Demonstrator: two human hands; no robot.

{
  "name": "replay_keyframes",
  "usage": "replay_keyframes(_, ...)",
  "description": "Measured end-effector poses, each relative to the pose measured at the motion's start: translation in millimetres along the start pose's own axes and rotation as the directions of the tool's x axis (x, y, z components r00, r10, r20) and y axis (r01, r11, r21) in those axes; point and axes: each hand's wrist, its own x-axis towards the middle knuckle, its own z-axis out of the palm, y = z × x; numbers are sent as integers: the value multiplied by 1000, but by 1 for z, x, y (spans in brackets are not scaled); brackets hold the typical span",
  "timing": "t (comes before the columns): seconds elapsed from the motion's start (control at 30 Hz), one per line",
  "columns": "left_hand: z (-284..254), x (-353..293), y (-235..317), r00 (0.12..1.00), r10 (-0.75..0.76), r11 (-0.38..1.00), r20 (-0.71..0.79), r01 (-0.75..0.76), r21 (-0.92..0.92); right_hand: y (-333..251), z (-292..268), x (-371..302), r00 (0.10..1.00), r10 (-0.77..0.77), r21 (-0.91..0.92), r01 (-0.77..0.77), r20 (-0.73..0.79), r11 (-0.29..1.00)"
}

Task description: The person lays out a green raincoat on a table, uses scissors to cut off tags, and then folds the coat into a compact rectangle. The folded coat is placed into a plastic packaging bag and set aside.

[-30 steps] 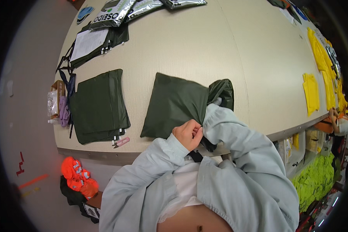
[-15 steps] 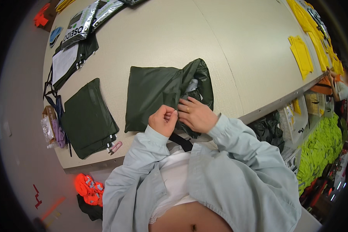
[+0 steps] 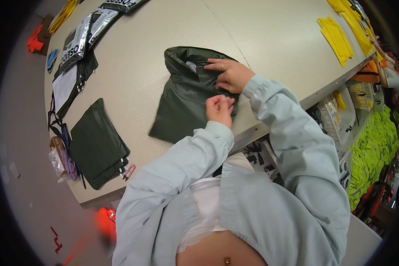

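Note:
A dark green fabric bag (image 3: 181, 111) lies on the table in front of me, its mouth at the far end gaping. A light patterned patch (image 3: 191, 66) shows inside that mouth. My left hand (image 3: 220, 111) is closed at the bag's right side, fingertips pinched on its edge. Just beyond, my right hand (image 3: 233, 76) rests on the mouth's right side, with fingers stretched out and apart over the fabric. A stack of folded dark green pieces (image 3: 97, 142) lies to the left, with pink thread snips (image 3: 129, 171) at its near corner.
Clear packets with dark contents (image 3: 77, 44) and a paper sheet (image 3: 65, 90) lie far left. Yellow folded pieces (image 3: 335, 41) sit far right. White baskets (image 3: 339, 116) and a lime-green heap (image 3: 374, 155) are below the table's right edge, where another person (image 3: 390, 73) stands.
The bag has turned so its mouth faces away from me instead of right. Both my hands have moved farther away and to the right along its edge.

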Motion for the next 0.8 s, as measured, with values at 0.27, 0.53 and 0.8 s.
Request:
replay_keyframes(0.27, -21, -13, 16, 864, -145, 876, 482, -115, 469, -29, 27, -25, 909, 303, 144, -272, -286, 951)
replay_keyframes(0.53, -43, 21, 118, 452, 377, -489, 808, -644, 589, -37, 42, -31, 983, 70, -47, -79, -170, 996)
replay_keyframes(0.8, -55, 59, 117, 574, 162, -631, 803, -565, 531, -35, 41, -32, 997, 50, -46, -53, -53, 998)
